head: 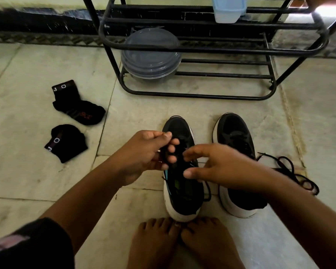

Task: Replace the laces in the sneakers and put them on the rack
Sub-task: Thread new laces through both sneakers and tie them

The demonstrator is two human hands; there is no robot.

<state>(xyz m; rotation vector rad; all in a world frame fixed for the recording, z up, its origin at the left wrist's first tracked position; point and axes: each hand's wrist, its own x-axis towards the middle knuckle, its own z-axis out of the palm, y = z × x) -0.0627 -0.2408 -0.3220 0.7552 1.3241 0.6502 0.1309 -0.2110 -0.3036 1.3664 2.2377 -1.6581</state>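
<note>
Lacing is underway on the left sneaker [179, 171], sitting on the floor [37, 181] beside the right sneaker [235, 152], both just short of the rack [202, 49]. The left hand [144, 154] is pinching the black lace [164, 154]; the right hand [217, 166] is hovering, fingers loosely spread, holding nothing. A loose lace [291, 169] is lying right. Next, I judge, threading an eyelet.
</note>
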